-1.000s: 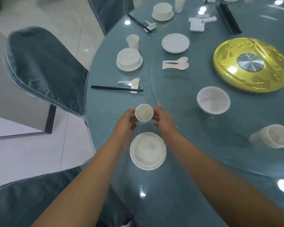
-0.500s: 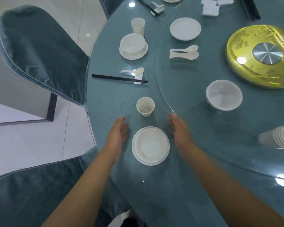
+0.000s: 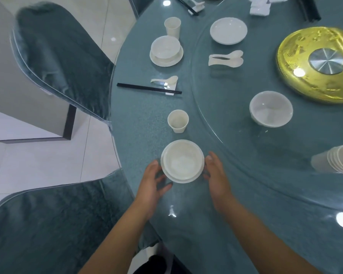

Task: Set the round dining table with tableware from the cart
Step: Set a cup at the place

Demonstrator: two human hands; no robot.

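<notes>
bowl (image 3: 182,159) on plate (image 3: 183,179), between both open hands

- No legible text, label, brand, number or sign on any surface in view.
- Raised pattern on round gold centre disc (image 3: 313,72): no characters readable.

bowl on plate (image 3: 182,161): white, upright, stacked, near table edge | cup (image 3: 178,121): white, upright, empty, just beyond the bowl | loose bowl (image 3: 271,108): white, upright on glass turntable | stacked cups (image 3: 337,159): lying on their side at right, count unclear | round dining table (image 3: 139,115): teal surface
</notes>
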